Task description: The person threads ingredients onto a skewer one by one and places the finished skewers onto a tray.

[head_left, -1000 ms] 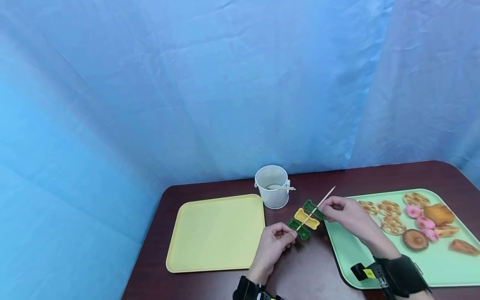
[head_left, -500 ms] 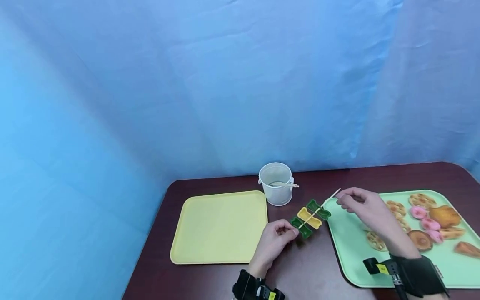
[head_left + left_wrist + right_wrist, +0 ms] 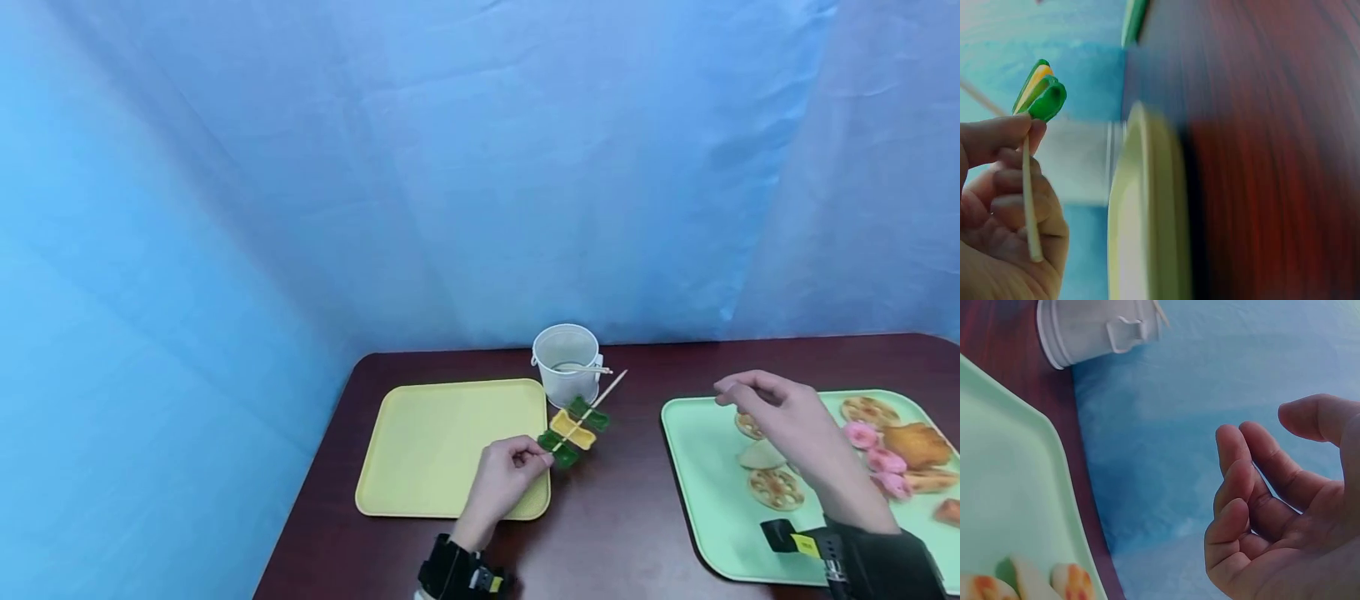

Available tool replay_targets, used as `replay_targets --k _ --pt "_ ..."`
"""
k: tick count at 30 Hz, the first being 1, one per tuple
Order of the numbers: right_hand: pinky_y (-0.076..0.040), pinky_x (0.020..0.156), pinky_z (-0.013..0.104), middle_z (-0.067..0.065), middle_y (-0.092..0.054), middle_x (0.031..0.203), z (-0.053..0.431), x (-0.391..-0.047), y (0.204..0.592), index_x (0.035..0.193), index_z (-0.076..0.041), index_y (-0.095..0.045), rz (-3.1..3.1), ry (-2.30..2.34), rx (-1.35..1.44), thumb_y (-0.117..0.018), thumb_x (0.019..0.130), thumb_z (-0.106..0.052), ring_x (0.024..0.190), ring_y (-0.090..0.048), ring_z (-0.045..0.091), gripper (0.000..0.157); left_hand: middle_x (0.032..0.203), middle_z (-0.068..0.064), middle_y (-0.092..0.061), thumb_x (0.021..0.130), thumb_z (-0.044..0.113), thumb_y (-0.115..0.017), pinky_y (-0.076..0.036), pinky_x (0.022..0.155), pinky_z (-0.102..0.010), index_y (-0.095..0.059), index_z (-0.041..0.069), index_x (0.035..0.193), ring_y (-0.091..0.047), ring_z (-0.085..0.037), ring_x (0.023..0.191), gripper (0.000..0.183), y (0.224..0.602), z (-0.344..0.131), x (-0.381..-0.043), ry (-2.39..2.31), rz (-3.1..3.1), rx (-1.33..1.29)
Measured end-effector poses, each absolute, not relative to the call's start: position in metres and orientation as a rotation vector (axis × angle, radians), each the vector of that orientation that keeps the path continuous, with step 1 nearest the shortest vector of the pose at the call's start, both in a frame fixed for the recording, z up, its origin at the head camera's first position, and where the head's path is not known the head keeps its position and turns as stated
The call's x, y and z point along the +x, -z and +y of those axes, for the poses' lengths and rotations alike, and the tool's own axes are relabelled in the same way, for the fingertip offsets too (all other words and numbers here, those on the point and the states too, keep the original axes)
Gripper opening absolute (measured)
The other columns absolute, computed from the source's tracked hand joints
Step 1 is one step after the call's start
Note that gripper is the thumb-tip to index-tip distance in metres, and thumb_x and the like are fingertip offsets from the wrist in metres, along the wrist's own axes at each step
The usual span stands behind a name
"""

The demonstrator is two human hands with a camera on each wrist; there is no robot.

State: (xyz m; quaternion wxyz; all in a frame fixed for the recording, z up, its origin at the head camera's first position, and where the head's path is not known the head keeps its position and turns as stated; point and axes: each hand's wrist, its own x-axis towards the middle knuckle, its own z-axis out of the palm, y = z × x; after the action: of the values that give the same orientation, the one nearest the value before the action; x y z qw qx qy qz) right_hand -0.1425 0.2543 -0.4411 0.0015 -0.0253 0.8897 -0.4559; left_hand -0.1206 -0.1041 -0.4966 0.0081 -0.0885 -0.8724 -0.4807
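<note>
Between thumb and fingers my left hand point(image 3: 502, 479) pinches a wooden skewer point(image 3: 1030, 206) near its blunt end. Threaded on the skewer are two green pieces point(image 3: 588, 413) shaped like pepper slices, with a similar yellow piece point(image 3: 573, 429) between them. The skewer slants up and away, its bare pointed end nearest the white bucket. It is held at the right edge of the yellow tray point(image 3: 442, 450). My right hand point(image 3: 802, 437) holds nothing and hovers over the green tray point(image 3: 697, 467); in the right wrist view its fingers point(image 3: 1232, 444) are loosely bent, thumb apart.
The white bucket point(image 3: 566, 387) with skewers inside stands behind, between the trays. On the green tray lie toy foods: lotus root slices point(image 3: 776, 489), pink pieces point(image 3: 885, 461), a brown-orange piece point(image 3: 918, 444) and others. A blue curtain point(image 3: 480, 167) hangs behind the dark table point(image 3: 607, 533).
My left hand has carried the loaded skewer left to the yellow tray's edge. My right hand has let go of the far green piece and drawn away to the right.
</note>
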Motion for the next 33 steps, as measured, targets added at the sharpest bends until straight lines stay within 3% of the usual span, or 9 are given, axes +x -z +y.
replay_targets --k 9,18,24,33 --pt "-0.047 0.067 0.020 -0.013 -0.069 0.103 0.269 -0.137 0.436 0.128 -0.014 -0.058 2.727 1.475 -0.020 -0.046 0.097 -0.049 0.089 -0.055 -0.011 0.049 0.071 0.009 -0.062 0.082 0.019 -0.073 -0.040 0.049 -0.021 -0.072 0.016 0.076 -0.046 -0.002 0.051 0.006 0.497 -0.183 -0.108 1.159 -2.885 -0.229" --pt "-0.047 0.069 0.029 -0.008 -0.069 0.106 0.271 -0.137 0.437 0.131 -0.014 -0.056 2.723 1.386 0.002 -0.044 0.096 -0.054 0.089 -0.051 -0.013 0.054 0.066 0.001 -0.065 0.085 0.019 -0.071 -0.042 0.048 -0.026 -0.075 0.011 0.081 -0.049 -0.008 0.049 0.010 0.497 -0.231 -0.101 1.187 -2.803 0.100" --pt "-0.048 0.067 0.026 -0.009 -0.070 0.103 0.269 -0.137 0.439 0.129 -0.012 -0.058 2.753 1.370 -0.035 -0.045 0.097 -0.050 0.087 -0.052 -0.015 0.051 0.065 0.001 -0.064 0.084 0.020 -0.070 -0.043 0.049 -0.031 -0.077 0.010 0.084 -0.053 -0.014 0.052 0.012 0.501 -0.254 -0.099 1.105 -2.748 0.433" --pt "-0.050 0.070 0.031 0.000 -0.069 0.108 0.267 -0.138 0.440 0.129 -0.010 -0.057 2.750 1.352 -0.051 -0.044 0.098 -0.051 0.086 -0.055 -0.012 0.053 0.069 0.000 -0.063 0.087 0.019 -0.067 -0.042 0.053 -0.032 -0.076 0.007 0.086 -0.051 -0.015 0.055 0.014 0.509 -0.270 -0.100 1.012 -2.777 0.493"
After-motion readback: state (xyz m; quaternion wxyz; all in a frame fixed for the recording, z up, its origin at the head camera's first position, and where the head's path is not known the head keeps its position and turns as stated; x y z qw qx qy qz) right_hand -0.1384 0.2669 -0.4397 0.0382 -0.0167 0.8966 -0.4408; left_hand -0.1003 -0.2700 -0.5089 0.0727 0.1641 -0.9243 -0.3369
